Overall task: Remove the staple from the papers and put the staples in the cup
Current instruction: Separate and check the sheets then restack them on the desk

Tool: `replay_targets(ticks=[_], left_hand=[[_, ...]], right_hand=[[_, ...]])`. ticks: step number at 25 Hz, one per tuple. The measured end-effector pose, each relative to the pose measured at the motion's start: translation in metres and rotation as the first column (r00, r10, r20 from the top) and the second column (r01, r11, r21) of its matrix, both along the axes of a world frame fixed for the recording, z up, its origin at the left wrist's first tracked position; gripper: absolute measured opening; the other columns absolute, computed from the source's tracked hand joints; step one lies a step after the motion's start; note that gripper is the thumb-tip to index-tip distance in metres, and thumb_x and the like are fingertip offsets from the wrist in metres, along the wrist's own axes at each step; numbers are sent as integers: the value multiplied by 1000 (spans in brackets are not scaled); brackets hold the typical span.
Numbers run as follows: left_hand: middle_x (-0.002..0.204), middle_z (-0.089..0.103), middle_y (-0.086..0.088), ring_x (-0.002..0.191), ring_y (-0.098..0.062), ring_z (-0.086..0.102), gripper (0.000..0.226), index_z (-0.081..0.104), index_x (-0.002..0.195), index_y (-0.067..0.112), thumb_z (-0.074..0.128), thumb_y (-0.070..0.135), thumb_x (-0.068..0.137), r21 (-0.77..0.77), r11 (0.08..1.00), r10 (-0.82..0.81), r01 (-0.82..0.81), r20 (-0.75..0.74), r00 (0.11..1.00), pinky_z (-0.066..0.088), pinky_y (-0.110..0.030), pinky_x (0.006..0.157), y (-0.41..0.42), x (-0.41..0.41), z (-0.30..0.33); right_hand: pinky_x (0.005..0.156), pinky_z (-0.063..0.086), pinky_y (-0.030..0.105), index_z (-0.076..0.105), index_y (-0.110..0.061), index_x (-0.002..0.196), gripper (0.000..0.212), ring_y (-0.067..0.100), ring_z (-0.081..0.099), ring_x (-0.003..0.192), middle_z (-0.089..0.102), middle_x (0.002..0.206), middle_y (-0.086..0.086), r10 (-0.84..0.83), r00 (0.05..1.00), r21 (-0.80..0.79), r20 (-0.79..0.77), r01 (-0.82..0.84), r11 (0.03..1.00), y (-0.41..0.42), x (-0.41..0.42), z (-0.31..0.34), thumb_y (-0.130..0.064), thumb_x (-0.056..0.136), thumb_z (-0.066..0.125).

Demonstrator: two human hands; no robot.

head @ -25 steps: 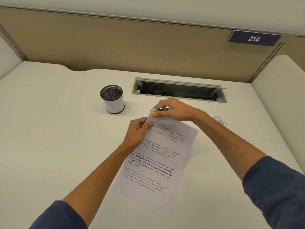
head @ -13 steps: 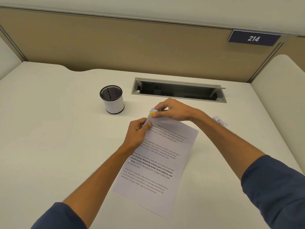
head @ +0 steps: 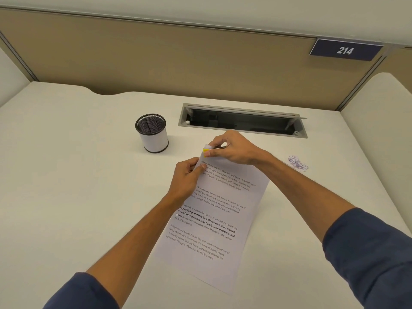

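Printed papers (head: 214, 221) lie slanted on the white desk (head: 66, 197). My left hand (head: 186, 177) pinches their upper left edge, thumb on top. My right hand (head: 231, 148) grips a small yellow and metal staple remover (head: 208, 149) at the papers' lifted top corner. The staple itself is too small to see. A black mesh cup (head: 152, 133) with a white wrap stands upright on the desk, left of both hands.
A small heap of bluish staples (head: 297, 162) lies on the desk to the right of my right forearm. An open cable tray slot (head: 243, 120) is sunk into the desk behind my hands. Tan partition walls close the desk at the back.
The papers' top corner has been lifted slightly at the staple remover. Both hands stay almost in place.
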State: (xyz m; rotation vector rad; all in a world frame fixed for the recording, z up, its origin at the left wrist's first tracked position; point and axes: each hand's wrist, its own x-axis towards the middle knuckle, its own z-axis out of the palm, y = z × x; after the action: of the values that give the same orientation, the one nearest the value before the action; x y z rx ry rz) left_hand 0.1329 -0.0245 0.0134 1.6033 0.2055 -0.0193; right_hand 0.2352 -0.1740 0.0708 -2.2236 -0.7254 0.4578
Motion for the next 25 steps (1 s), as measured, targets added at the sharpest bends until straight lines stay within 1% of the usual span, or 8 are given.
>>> replay_targets(ticks=[4,9,13,15,17,19,22,25], left_hand=[[93,76,-7,80,-27,74,18,70,104,9,54,14,99,1,1000,17,-17,-15,1000,60,-39,74,1,-1,-2],[94,75,-13,86,-35,72,17,71,101,8,56,10,97,-46,997,56,-58,-56,997,58,-45,78,3,-2,-6],[91,76,-7,80,-28,73,17,71,104,11,55,11,97,-61,996,61,-67,-93,994,59,-36,69,4,-3,-6],[92,77,-6,80,-26,74,19,70,107,10,54,11,98,-70,995,63,-71,-100,993,59,-33,67,5,-2,-7],[92,77,-5,79,-24,74,18,71,106,13,54,11,98,-80,993,72,-81,-108,992,58,-31,65,6,-2,-8],[92,77,-5,80,-24,74,18,71,103,15,54,11,98,-90,992,79,-90,-112,991,58,-31,66,6,-1,-10],[93,77,-4,81,-24,74,18,71,102,16,55,11,97,-94,991,88,-100,-118,989,59,-33,69,6,0,-14],[93,77,-2,81,-24,74,18,70,106,14,55,11,98,-98,988,105,-118,-132,986,59,-33,68,9,3,-16]], right_hand=[[72,46,19,74,-16,106,32,6,60,82,69,114,3,-3,1000,-4,-5,3,1000,1,-1,-5,-39,85,68],[75,44,13,69,-16,116,43,7,58,93,66,112,-4,-28,1000,-7,8,28,1000,0,1,-7,-42,82,70],[70,47,22,74,-17,104,39,7,62,84,71,101,-2,-264,964,132,25,258,957,-1,8,-10,-46,77,74],[73,54,35,76,-19,95,41,11,64,84,73,92,-3,-415,907,162,69,400,902,-1,15,-14,-54,73,74],[75,55,42,75,-16,89,45,18,65,81,73,86,2,-549,825,135,137,534,835,0,22,-18,-58,72,72],[73,56,43,73,-11,88,47,22,66,78,73,86,7,-622,761,90,184,618,781,0,28,-23,-55,73,73],[66,55,38,72,-7,85,52,24,65,73,71,81,10,-662,721,22,205,672,740,0,40,-36,-56,70,75],[57,44,31,67,-6,78,54,20,59,65,61,67,5,-693,705,-80,151,708,702,2,53,-52,-58,69,75]])
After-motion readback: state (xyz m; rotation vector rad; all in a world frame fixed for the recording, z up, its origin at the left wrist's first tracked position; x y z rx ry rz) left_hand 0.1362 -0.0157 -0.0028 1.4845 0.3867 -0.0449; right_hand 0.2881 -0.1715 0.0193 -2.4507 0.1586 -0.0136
